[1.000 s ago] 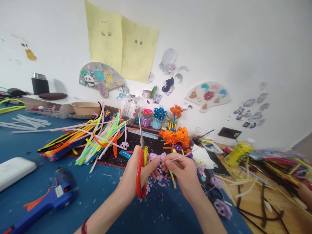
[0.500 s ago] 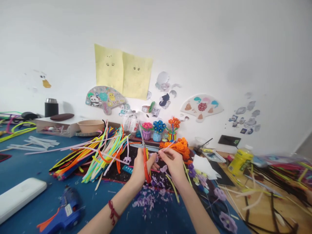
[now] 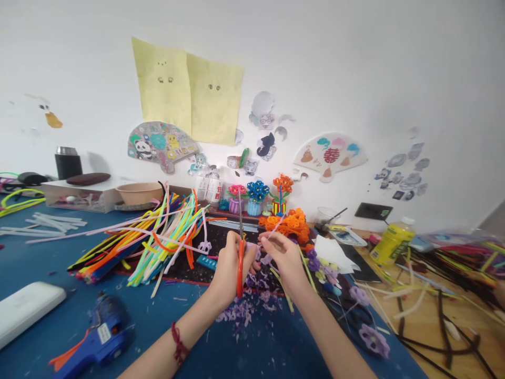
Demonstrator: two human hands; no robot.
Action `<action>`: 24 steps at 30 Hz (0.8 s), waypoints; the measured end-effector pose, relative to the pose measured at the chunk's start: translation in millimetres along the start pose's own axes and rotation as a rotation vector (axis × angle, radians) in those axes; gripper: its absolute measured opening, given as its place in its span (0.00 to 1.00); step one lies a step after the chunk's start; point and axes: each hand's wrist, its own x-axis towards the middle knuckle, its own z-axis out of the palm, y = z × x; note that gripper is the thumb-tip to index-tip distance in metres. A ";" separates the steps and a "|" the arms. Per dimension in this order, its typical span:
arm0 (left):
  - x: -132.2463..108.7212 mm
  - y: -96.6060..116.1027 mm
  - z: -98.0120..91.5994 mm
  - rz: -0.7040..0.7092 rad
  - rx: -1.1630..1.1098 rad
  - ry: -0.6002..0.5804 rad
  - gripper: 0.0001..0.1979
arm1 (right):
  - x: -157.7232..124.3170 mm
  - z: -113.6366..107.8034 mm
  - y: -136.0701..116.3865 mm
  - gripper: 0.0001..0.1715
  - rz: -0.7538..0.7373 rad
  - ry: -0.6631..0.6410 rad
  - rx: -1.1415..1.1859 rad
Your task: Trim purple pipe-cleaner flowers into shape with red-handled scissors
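Orange-handled scissors (image 3: 240, 268) hang on my left hand (image 3: 228, 268), blades pointing up and away from me. The fingers of that hand curl inward close to a small lilac piece, partly hidden between the hands. My right hand (image 3: 284, 260) pinches a thin lilac pipe cleaner (image 3: 278, 223), its end sticking up past the fingertips. The two hands are close together over a dark mat (image 3: 185, 273). Purple fuzz scraps (image 3: 242, 311) lie beneath them. A lilac pipe-cleaner flower (image 3: 205, 247) is left of the hands.
A bundle of coloured pipe cleaners (image 3: 158, 247) lies left, with a blue glue gun (image 3: 100, 337) nearer me. Behind are potted flowers (image 3: 258, 197) and an orange pile (image 3: 290, 225). Purple flowers (image 3: 374, 341) and a yellow bottle (image 3: 393, 242) are on the right.
The scissors have turned more upright in my left hand. My right hand still pinches the lilac pipe cleaner. The whole view has shifted slightly.
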 end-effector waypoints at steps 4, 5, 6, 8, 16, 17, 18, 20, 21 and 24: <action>-1.8 3.9 2.0 -0.012 0.006 -0.015 0.17 | -1.7 -0.3 -3.4 0.19 0.048 -0.028 0.025; -2.1 4.5 2.3 -0.013 0.008 -0.021 0.17 | -2.2 0.0 -4.3 0.19 0.068 -0.030 0.039; -2.5 4.8 2.6 -0.012 0.009 -0.028 0.17 | -2.6 0.4 -5.1 0.20 0.088 -0.031 0.056; -3.1 4.6 2.9 -0.007 0.009 -0.039 0.17 | -3.3 0.8 -6.4 0.21 0.126 -0.032 0.094; -6.6 0.4 2.7 0.028 0.004 -0.069 0.15 | -3.2 -2.1 -3.9 0.21 0.289 -0.060 0.293; -7.1 0.8 2.6 0.036 0.004 -0.071 0.15 | -3.0 -2.5 -2.2 0.21 0.314 -0.084 0.323; -7.5 1.3 2.6 0.042 0.004 -0.072 0.15 | -2.9 -2.8 -0.6 0.22 0.338 -0.112 0.352; -8.3 2.3 2.4 0.045 0.006 -0.078 0.15 | -3.0 -3.2 2.3 0.22 0.390 -0.166 0.403; -8.7 2.7 2.2 0.043 0.009 -0.084 0.15 | -3.2 -3.3 3.2 0.22 0.416 -0.184 0.426; -9.7 3.6 1.1 0.040 0.026 -0.107 0.14 | -4.2 -3.5 3.2 0.22 0.476 -0.204 0.481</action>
